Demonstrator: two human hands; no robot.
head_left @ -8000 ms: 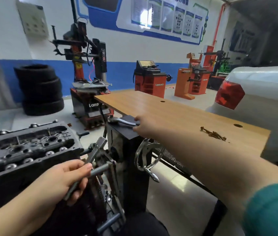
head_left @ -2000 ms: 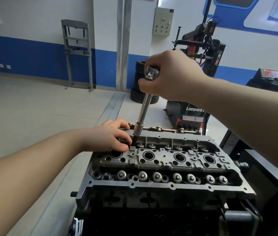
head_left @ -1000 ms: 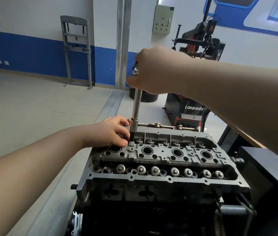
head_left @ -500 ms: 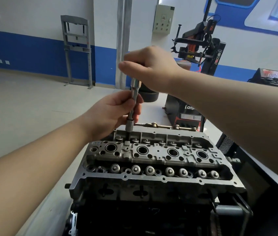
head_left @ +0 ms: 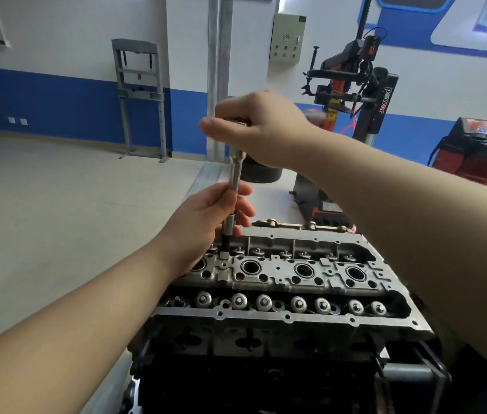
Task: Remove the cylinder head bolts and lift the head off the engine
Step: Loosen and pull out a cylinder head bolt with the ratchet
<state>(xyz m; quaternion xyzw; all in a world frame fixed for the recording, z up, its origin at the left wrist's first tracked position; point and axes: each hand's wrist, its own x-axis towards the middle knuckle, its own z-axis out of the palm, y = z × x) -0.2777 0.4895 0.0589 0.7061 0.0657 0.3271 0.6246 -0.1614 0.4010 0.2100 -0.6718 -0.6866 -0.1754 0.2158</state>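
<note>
The grey cylinder head [head_left: 281,279] sits on top of the dark engine block [head_left: 251,377], with its round spark plug wells and a near row of valve caps exposed. A long socket extension [head_left: 234,186] stands almost upright over the head's far left corner, its dark tip just above the head. My left hand [head_left: 206,216] curls its fingers around the lower part of the shaft. My right hand [head_left: 254,130] grips the ratchet head at the top of the extension. Whether a bolt is on the tip is hidden.
A black and red tyre changer [head_left: 349,100] stands behind the engine, with a tyre [head_left: 261,171] at its left. A red wheel balancer [head_left: 481,150] is at the right edge. A grey press frame [head_left: 139,97] stands against the blue and white wall.
My left hand has left the head's corner and risen to grip the extension shaft. The extension has lifted a little off the head. My right hand has turned on the ratchet top.
</note>
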